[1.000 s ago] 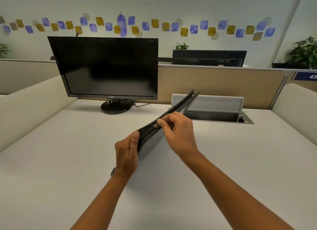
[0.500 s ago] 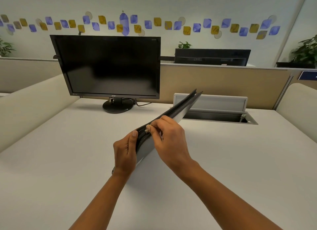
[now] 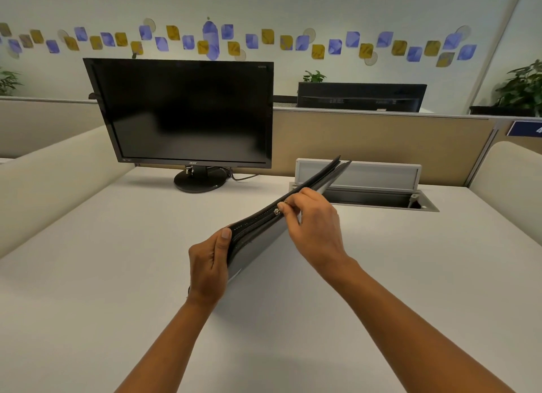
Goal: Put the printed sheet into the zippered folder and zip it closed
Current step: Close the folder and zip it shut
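Note:
A dark zippered folder stands on its long edge on the white desk, tilted, running from near me toward the far right. My left hand clasps its near corner, thumb on the zipper edge. My right hand pinches the small metal zipper pull on the top edge. Between the pull and my left thumb the zipper teeth look joined. At the far tip the two covers stand slightly apart. The printed sheet is not visible.
A black monitor on a round stand sits at the back left, its cable trailing right. Behind the folder, a recessed cable box is open with its lid raised. Padded beige dividers flank the desk on both sides.
My right hand with the zipper pull first slid toward my left hand, then moved away along the top edge and is now farther from it. My left hand kept its hold.

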Demonstrator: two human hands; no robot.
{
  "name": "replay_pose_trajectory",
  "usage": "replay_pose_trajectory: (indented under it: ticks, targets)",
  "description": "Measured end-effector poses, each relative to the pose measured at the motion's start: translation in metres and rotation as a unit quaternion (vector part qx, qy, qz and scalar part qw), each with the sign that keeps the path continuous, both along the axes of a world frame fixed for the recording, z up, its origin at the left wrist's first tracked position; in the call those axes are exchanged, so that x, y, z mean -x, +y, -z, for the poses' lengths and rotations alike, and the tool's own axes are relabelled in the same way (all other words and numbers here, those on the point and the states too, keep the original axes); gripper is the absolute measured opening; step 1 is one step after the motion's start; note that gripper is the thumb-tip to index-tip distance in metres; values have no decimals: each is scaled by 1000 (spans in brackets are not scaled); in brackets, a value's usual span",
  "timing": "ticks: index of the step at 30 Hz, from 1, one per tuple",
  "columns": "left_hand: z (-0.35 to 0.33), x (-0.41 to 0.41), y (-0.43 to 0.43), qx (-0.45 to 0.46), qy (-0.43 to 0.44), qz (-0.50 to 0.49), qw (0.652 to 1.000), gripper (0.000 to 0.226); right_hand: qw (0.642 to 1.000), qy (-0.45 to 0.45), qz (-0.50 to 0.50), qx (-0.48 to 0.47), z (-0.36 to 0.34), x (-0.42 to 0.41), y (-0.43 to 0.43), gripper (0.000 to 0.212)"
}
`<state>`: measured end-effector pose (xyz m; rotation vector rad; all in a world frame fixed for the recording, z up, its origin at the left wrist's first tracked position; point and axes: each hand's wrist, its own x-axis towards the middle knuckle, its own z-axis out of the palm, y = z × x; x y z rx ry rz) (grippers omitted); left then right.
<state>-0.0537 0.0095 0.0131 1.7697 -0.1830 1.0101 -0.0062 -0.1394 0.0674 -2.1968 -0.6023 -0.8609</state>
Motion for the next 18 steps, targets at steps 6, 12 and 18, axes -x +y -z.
replay_pose_trajectory:
  ticks: [6, 12, 18]
  targets:
    - [3, -2, 8, 18, 19, 14, 1000, 63, 999, 29, 29, -20, 0, -18, -12, 16]
    - [3, -3, 10, 8, 24, 33, 999, 75, 996, 59, 57, -40, 0, -26, -17, 20]
    - [8, 2, 18, -26, 28, 44, 998, 77, 986, 97, 118, -68, 2, -38, -42, 21]
